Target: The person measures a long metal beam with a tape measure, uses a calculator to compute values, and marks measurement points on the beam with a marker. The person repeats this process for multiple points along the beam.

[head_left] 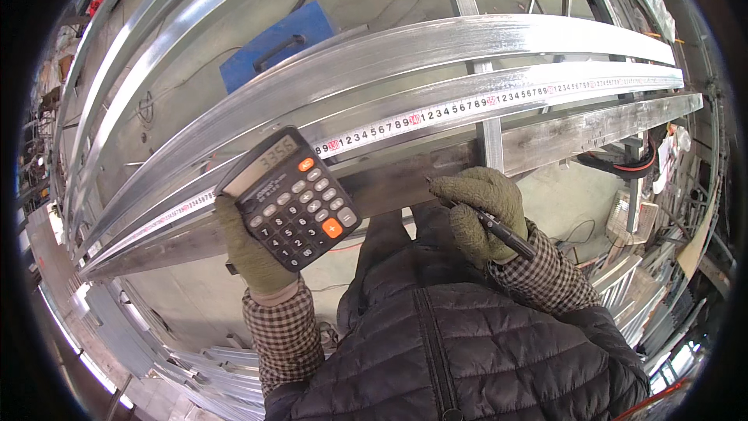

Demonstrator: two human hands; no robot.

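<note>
My right hand is closed on a pen, tip set on the steel bar just under the tape, so a mark can line up with its scale. At nine o'clock my left hand grips a calculator, tilted face-up so I can read it. Blue case at eleven.

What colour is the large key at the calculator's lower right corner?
Orange, on the black calculator held in the left hand; seen clearly in the head view.
</note>
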